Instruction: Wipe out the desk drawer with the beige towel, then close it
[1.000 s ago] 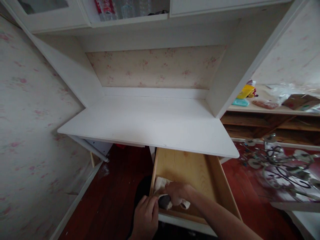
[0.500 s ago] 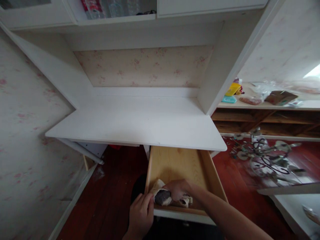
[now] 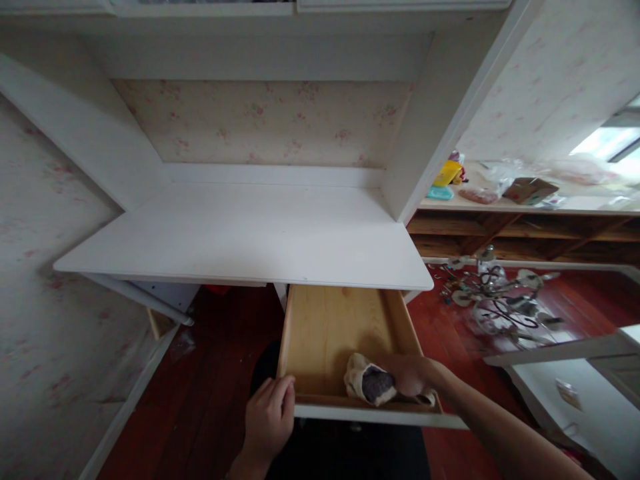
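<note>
Cloth (image 3: 373, 385) gripped by right hand (image 3: 407, 375), shifted rightward inside drawer (image 3: 325, 327), left hand (image 3: 271, 412) still curled over front-left corner.

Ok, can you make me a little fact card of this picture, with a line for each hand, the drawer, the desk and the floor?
Left hand: at the drawer's front left corner, fingers curled
Right hand: holding a bunched cream cloth with a dark grey patch
Drawer: pulled out, pale wood inside, cloth near its front
Desk: white, above the drawer
Floor: dark red, with a curly metal lamp-like thing on the right
</note>
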Tool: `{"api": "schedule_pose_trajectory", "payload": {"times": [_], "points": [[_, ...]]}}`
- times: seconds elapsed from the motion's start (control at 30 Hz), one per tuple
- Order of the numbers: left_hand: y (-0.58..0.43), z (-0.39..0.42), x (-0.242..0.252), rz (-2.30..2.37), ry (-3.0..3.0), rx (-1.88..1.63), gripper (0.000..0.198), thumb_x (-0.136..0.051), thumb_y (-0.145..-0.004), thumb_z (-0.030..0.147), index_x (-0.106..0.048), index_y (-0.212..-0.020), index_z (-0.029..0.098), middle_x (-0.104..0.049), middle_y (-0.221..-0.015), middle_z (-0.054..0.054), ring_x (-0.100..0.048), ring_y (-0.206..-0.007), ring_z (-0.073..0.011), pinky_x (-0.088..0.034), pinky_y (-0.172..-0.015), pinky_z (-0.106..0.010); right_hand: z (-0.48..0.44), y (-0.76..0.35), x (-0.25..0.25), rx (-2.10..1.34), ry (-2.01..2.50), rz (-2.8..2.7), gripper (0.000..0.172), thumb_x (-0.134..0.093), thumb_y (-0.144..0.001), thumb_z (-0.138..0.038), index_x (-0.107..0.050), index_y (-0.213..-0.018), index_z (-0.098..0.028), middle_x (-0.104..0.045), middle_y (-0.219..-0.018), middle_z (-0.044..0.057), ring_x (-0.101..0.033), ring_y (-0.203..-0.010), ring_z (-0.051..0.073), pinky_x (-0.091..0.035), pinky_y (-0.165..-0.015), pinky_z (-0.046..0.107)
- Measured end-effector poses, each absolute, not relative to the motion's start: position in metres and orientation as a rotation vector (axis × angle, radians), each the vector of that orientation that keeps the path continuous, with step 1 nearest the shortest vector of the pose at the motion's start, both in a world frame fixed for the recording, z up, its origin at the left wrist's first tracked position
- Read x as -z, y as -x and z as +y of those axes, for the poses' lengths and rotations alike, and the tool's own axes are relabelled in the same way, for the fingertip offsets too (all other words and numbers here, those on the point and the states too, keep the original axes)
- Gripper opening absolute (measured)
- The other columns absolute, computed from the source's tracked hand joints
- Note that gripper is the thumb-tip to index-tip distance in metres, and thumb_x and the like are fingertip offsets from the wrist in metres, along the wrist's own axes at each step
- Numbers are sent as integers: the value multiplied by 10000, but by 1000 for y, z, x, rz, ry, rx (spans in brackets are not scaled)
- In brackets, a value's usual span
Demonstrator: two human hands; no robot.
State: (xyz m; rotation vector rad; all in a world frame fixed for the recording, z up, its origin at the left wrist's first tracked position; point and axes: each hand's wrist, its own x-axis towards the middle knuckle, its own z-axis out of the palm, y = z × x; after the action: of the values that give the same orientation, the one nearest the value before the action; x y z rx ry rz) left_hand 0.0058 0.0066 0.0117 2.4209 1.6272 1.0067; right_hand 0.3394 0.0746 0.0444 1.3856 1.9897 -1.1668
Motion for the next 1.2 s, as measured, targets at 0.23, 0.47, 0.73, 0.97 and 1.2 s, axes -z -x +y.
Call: {"api": "schedule_pose_trajectory", "payload": {"times": [0.23,0.47,0.73,0.97,1.2], "points": [[-5,7,-9,1636,-2430,-996,189,-430,-927,167,-616,-952,192,-700,-821,-25,-652,-740,-160,-499,-732,-294,56,-344,-31,1130,-1454,2165,367,-508,-703,-38,-703,-954,-223,-732,-902,63,-683,-935,254,-483,-718,253],[-7,7,-11,1640,-2402,-989,174,-443,-921,168,-614,-944,193,-688,-790,-21,-640,-713,-159,-486,-652,-271,76,-344,-25,968,-1500,2247,300,-504,-768,-101,-700,-946,-243,-728,-924,68,-673,-958,276,-479,-766,295],[-8,6,-10,1661,-2409,-1007,177,-441,-922,164,-616,-933,194,-681,-764,-16,-627,-685,-152,-477,-641,-268,116,-334,-6,521,-1820,2292,556,-320,-878,-41,-542,-1308,-315,-461,-1432,63,-439,-1283,257,-441,-941,390],[-7,7,-11,1699,-2406,-994,233,-413,-927,187,-640,-874,189,-669,-721,-34,-619,-647,-155,-478,-607,-261,175,-331,-3,473,-2319,1807,543,-314,-897,-93,-433,-1404,-248,-419,-1425,190,-568,-1126,306,-491,-815,421],[-11,12,-15,1706,-2421,-1045,247,-392,-919,167,-633,-866,191,-698,-758,-30,-648,-656,-154,-502,-648,-276,201,-284,6,611,-2343,1699,501,-389,-914,-287,-435,-1379,-105,-494,-1282,303,-560,-1105,378,-473,-779,510]]}}
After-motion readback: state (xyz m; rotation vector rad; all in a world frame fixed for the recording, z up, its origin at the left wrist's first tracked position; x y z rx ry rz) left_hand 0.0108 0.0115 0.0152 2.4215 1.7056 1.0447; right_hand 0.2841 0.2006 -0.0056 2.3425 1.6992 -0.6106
